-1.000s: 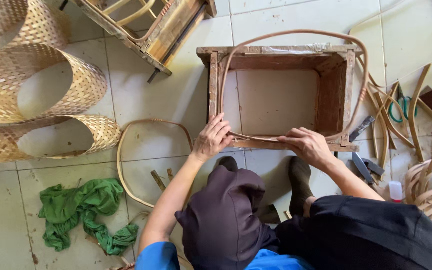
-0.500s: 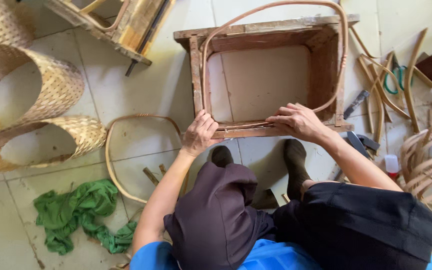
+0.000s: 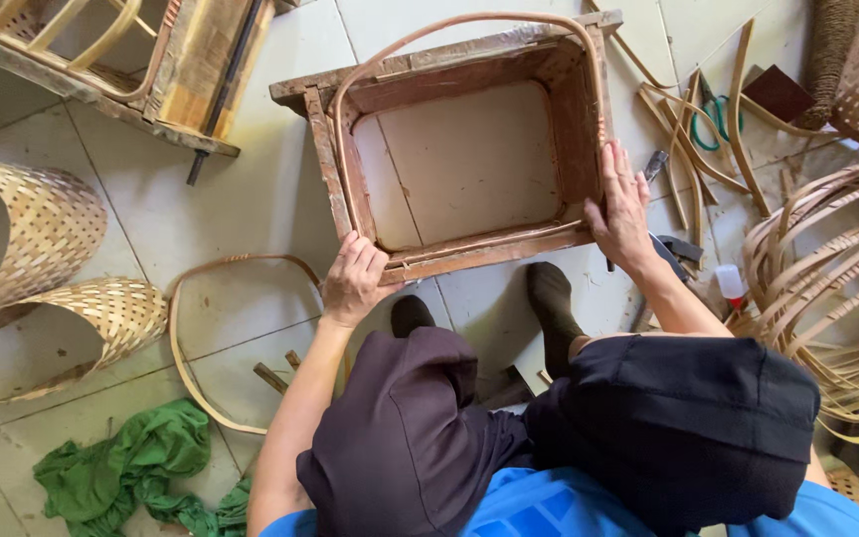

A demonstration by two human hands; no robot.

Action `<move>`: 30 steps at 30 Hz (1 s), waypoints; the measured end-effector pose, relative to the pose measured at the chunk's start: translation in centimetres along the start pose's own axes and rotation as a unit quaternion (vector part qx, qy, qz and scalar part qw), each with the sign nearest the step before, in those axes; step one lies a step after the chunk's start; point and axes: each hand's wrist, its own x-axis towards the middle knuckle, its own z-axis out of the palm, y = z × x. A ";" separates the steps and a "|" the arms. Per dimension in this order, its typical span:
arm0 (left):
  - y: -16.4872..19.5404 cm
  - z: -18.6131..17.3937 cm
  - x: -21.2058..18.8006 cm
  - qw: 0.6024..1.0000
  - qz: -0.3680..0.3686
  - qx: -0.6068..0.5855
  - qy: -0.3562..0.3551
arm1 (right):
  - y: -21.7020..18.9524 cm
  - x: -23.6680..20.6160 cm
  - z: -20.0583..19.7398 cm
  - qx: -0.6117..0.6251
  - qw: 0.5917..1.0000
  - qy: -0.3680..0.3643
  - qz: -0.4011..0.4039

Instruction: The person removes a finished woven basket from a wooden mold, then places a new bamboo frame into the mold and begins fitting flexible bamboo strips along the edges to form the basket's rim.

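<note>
On the tiled floor (image 3: 251,199), a bent cane hoop (image 3: 469,22) is pressed around the rim of a wooden frame (image 3: 325,149), the left hand (image 3: 353,280) gripping its near corner with curled fingers, the right hand (image 3: 620,204) laid flat on the side; the cane looks light, springy, best held at the bends.

pale tiled floor (image 3: 251,199) in daylight, green cloth (image 3: 121,472), woven bamboo pieces (image 3: 42,229), loose strips (image 3: 827,298).

Around one wooden box frame (image 3: 469,149) two hands are resting, a left hand (image 3: 353,281) and a right hand (image 3: 621,204). Two bent cane hoops are showing, one on the frame (image 3: 469,22), one left of it (image 3: 206,338). One green cloth (image 3: 121,467) is lying below-left, two woven bands (image 3: 42,268) left.
</note>
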 end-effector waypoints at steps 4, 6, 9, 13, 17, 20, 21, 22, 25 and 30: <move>0.0 0.2 -0.2 1.000 -0.001 0.007 -0.003 | 0.0 0.2 -0.3 -0.050 0.998 -0.024 -0.020; 0.0 0.3 -0.3 1.000 -0.001 0.011 -0.005 | -0.1 0.2 0.0 -0.101 0.994 -0.030 -0.023; 0.0 0.4 -0.3 1.000 0.000 0.012 0.005 | -0.3 0.1 0.7 -0.176 0.984 -0.015 -0.031; 0.0 0.5 -0.2 1.000 0.000 0.002 0.016 | -0.7 -0.5 -0.5 -0.271 0.953 0.019 -0.134; 0.2 0.5 -0.2 1.000 0.004 0.001 0.013 | -0.6 -1.1 -3.7 -0.156 0.951 -0.106 -0.246; 0.3 0.7 -0.4 1.000 -0.013 -0.016 0.024 | -0.7 -1.5 -4.7 -0.347 0.864 -0.085 -0.355; 0.3 0.8 -0.6 0.999 -0.010 -0.023 0.029 | -0.8 -1.6 -4.7 -0.322 0.878 -0.091 -0.341; 0.3 0.9 -0.7 0.999 -0.007 -0.030 0.034 | -0.8 -1.7 -4.5 -0.297 0.891 -0.097 -0.328; 0.1 1.5 -1.1 0.998 0.001 -0.045 0.036 | -0.9 -2.1 -3.9 -0.320 0.891 -0.093 -0.308; 0.0 1.7 -1.0 0.998 0.010 -0.044 0.054 | -2.1 -2.3 -3.8 -0.361 0.885 -0.102 -0.275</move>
